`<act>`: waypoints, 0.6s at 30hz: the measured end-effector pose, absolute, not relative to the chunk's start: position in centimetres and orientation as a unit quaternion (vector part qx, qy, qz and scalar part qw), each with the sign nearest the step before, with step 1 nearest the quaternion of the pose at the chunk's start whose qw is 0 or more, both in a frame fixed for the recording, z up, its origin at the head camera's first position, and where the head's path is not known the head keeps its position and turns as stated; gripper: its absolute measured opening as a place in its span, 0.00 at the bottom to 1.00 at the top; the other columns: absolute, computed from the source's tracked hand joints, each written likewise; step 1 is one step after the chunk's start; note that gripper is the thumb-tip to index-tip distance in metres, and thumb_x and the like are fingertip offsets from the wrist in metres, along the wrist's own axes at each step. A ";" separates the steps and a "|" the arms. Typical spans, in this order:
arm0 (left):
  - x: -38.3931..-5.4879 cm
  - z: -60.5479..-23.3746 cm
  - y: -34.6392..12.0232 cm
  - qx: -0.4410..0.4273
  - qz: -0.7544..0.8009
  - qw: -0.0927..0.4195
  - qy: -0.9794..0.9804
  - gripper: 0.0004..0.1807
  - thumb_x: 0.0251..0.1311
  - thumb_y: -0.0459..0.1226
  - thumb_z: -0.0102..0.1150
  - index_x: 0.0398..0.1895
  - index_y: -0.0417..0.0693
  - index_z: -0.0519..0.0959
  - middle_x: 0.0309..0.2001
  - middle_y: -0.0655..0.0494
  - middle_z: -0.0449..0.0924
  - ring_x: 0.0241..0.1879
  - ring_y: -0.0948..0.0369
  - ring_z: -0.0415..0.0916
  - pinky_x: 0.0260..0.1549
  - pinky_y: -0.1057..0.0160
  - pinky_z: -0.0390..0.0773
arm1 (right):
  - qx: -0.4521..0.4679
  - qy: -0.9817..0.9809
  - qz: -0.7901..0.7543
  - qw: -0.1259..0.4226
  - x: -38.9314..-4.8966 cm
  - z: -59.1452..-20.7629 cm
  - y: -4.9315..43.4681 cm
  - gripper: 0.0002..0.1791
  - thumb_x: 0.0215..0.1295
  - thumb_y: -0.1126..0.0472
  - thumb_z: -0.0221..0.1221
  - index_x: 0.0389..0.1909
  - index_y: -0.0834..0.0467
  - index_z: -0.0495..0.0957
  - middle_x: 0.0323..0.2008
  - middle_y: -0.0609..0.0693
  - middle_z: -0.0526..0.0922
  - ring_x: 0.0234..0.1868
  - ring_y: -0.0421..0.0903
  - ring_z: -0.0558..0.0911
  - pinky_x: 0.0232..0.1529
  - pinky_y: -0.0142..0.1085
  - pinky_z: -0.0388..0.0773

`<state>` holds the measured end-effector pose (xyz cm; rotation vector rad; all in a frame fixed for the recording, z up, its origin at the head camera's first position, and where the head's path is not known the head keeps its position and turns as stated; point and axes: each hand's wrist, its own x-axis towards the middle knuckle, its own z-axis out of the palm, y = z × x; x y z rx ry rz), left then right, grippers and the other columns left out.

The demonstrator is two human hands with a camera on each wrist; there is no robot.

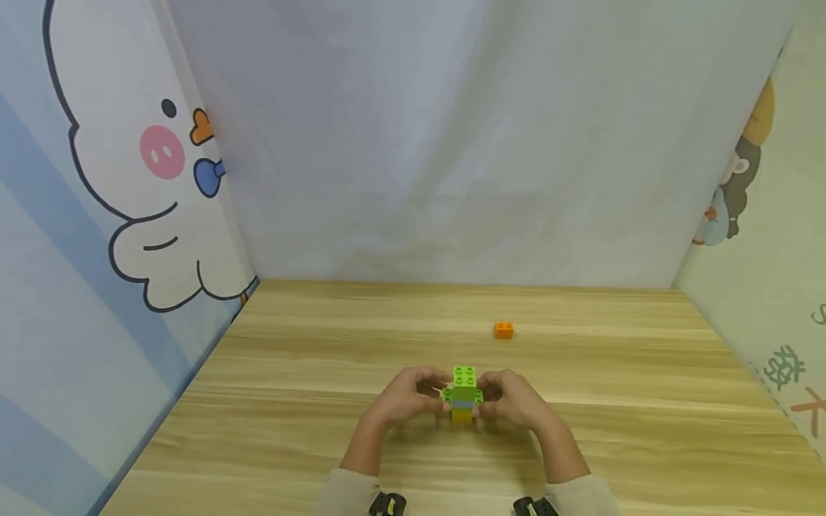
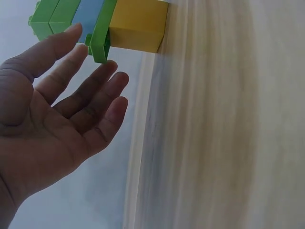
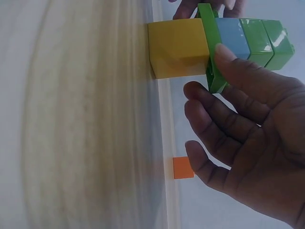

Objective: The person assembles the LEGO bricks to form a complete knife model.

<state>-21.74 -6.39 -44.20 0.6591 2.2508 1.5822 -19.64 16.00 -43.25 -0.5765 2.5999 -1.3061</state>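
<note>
Level support from both sides, seams kept square

The left hand (image 1: 406,398) stands at the near-left flank, thumb and fingers loosely spread with a gap between them. Its tips are right by the stack (image 1: 464,393), though I cannot tell whether they make contact. A light, level touch would probably serve best, since a stronger push here could tip the narrow column.

Between the hands, the stack stands upright on the wooden table (image 1: 310,351): a yellow block (image 3: 177,49) at the base, then a wide green piece (image 3: 210,34) jutting out on both sides, a blue block (image 3: 233,34) and two green bricks (image 3: 264,42) on top. Any pressing should likely run straight down through the studs, because force on the overhanging ends could lever a seam apart.

An orange brick (image 1: 503,331) lies beyond the stack, well apart from it.

The right hand (image 1: 514,401) mirrors the left, its thumb overlapping the wide green piece and blue block in its wrist view; whether it pinches anything, I cannot tell. Matching the left side's height and force would keep the column true.
</note>
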 end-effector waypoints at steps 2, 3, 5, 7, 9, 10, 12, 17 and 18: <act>-21.8 -44.3 -6.4 0.231 0.548 0.156 0.788 0.21 0.50 0.29 0.66 0.50 0.37 0.77 0.46 0.47 0.78 0.44 0.51 0.75 0.43 0.55 0.75 | -0.195 0.872 -0.440 0.088 -19.6 -43.3 16.0 0.16 0.50 0.67 0.68 0.40 0.67 0.78 0.32 0.49 0.81 0.33 0.45 0.78 0.37 0.42 0.76; -21.8 -44.4 -6.3 0.231 0.547 0.156 0.789 0.20 0.50 0.29 0.66 0.49 0.37 0.77 0.45 0.48 0.78 0.44 0.52 0.75 0.43 0.56 0.75 | -0.195 0.872 -0.441 0.088 -19.6 -43.3 16.0 0.16 0.50 0.67 0.68 0.40 0.67 0.78 0.32 0.49 0.81 0.33 0.45 0.78 0.37 0.42 0.76; -21.8 -44.5 -6.3 0.228 0.548 0.157 0.789 0.20 0.50 0.29 0.66 0.49 0.38 0.78 0.44 0.50 0.79 0.43 0.54 0.75 0.43 0.56 0.75 | -0.194 0.871 -0.442 0.089 -19.6 -43.4 16.0 0.16 0.50 0.67 0.68 0.40 0.67 0.78 0.32 0.49 0.81 0.33 0.45 0.77 0.37 0.42 0.75; -21.8 -44.6 -6.2 0.223 0.547 0.157 0.792 0.19 0.50 0.29 0.66 0.48 0.38 0.78 0.43 0.51 0.79 0.42 0.55 0.75 0.42 0.56 0.75 | -0.192 0.871 -0.442 0.091 -19.7 -43.4 16.0 0.16 0.50 0.67 0.68 0.40 0.67 0.77 0.32 0.49 0.80 0.33 0.45 0.77 0.37 0.41 0.75; -21.8 -44.6 -6.1 0.218 0.544 0.157 0.795 0.19 0.50 0.30 0.66 0.48 0.38 0.78 0.41 0.51 0.79 0.41 0.56 0.75 0.41 0.56 0.76 | -0.189 0.872 -0.443 0.092 -19.7 -43.3 16.0 0.16 0.50 0.67 0.68 0.40 0.67 0.77 0.31 0.49 0.80 0.33 0.45 0.77 0.36 0.41 0.75; -21.8 -44.7 -6.1 0.216 0.544 0.158 0.795 0.19 0.50 0.30 0.66 0.47 0.38 0.78 0.41 0.52 0.79 0.40 0.56 0.75 0.40 0.57 0.76 | -0.189 0.872 -0.442 0.092 -19.7 -43.3 16.0 0.16 0.50 0.67 0.68 0.40 0.67 0.77 0.31 0.49 0.80 0.33 0.45 0.77 0.36 0.41 0.75; -21.9 -44.7 -6.0 0.212 0.542 0.160 0.797 0.18 0.50 0.29 0.66 0.47 0.38 0.78 0.39 0.52 0.80 0.39 0.57 0.75 0.40 0.58 0.76 | -0.188 0.873 -0.441 0.092 -19.7 -43.2 16.0 0.16 0.50 0.67 0.68 0.39 0.67 0.77 0.31 0.49 0.80 0.33 0.45 0.77 0.36 0.41 0.75; -21.8 -44.6 -5.8 0.207 0.533 0.156 0.805 0.18 0.49 0.29 0.67 0.45 0.38 0.79 0.38 0.53 0.80 0.38 0.58 0.76 0.40 0.59 0.76 | -0.188 0.870 -0.445 0.096 -19.6 -43.1 16.0 0.15 0.50 0.68 0.67 0.39 0.67 0.77 0.31 0.49 0.80 0.33 0.45 0.78 0.37 0.42 0.76; -21.8 -44.6 -5.7 0.207 0.529 0.155 0.808 0.18 0.49 0.29 0.67 0.45 0.38 0.79 0.38 0.54 0.80 0.38 0.59 0.76 0.40 0.59 0.76 | -0.188 0.870 -0.445 0.097 -19.6 -43.2 16.0 0.15 0.50 0.68 0.67 0.39 0.67 0.77 0.31 0.49 0.80 0.33 0.45 0.78 0.37 0.42 0.76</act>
